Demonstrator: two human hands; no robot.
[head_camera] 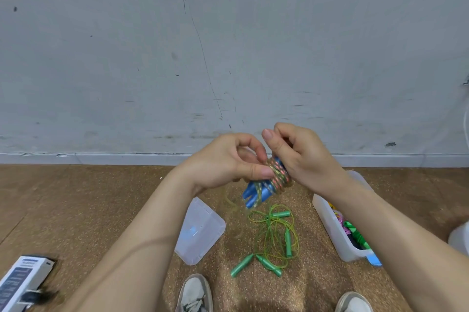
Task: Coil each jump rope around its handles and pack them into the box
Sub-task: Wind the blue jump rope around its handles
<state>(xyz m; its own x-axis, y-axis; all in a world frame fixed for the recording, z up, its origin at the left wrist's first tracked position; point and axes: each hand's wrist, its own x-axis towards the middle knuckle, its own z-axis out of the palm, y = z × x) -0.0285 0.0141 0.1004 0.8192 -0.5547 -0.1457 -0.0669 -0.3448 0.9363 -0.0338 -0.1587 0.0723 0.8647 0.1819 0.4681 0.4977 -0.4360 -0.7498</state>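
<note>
Mid-air near the box (pixel 330 225), the left hand (pixel 223 159) and right hand (pixel 302 157) are each pinching, grip closed, the blue-handled jump rope (pixel 276 174); pulling the final turns snug should prevent unravelling.

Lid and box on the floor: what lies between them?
Tangled green jump ropes lie between the lid and the box, seen in the head view.
</note>
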